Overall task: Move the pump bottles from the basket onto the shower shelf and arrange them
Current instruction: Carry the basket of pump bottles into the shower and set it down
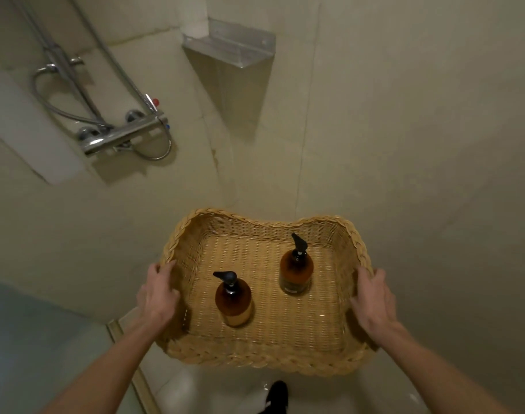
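Note:
I hold a woven wicker basket (264, 358) in front of me, off the floor. My left hand (159, 295) grips its left rim and my right hand (371, 297) grips its right rim. Two amber pump bottles with black pumps stand upright inside: one bottle (233, 303) toward the front left, the other bottle (296, 271) toward the back right. High on the wall in the corner hangs a metal shower shelf (234, 47), which has nothing on it.
A chrome shower mixer (122, 135) with hose and riser pipe is mounted on the left wall. A glass shower screen (31, 339) stands at the lower left. My dark shoe (277, 395) shows on the white shower floor below the basket.

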